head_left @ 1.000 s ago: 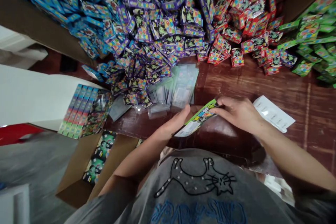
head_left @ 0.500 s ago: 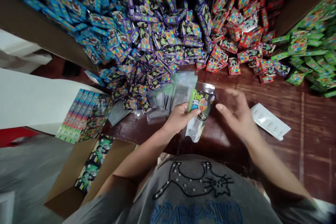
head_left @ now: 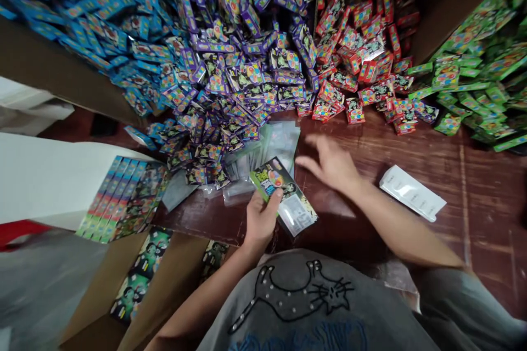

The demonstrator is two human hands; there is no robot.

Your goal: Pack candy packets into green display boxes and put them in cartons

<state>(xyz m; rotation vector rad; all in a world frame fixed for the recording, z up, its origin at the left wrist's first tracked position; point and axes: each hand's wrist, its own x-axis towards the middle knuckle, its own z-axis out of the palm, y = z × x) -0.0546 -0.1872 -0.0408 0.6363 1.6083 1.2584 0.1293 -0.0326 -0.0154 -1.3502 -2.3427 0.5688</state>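
Note:
My left hand [head_left: 263, 218] grips a flat printed packet [head_left: 284, 192] by its near left edge, thumb on top. The packet is black and green with coloured print, and its lower part is pale with small lettering. Just right of the packet, my right hand [head_left: 329, 162] hovers over the table with thumb and fingers apart and nothing between them; its fingertips are slightly blurred. Beyond the packet lie clear plastic sleeves [head_left: 280, 140], spread in a loose stack.
Heaps of small blue boxes [head_left: 140, 33], purple boxes [head_left: 247, 74], red boxes [head_left: 349, 88] and green boxes [head_left: 473, 88] fill the far side. White labels [head_left: 411, 192] lie at right. At left are a row of packed boxes [head_left: 119, 197] and an open carton [head_left: 94, 279].
The packet has turned and shifted left and nearer with my left hand. My right hand has moved left, closer to the sleeves. The whole view has also shifted slightly.

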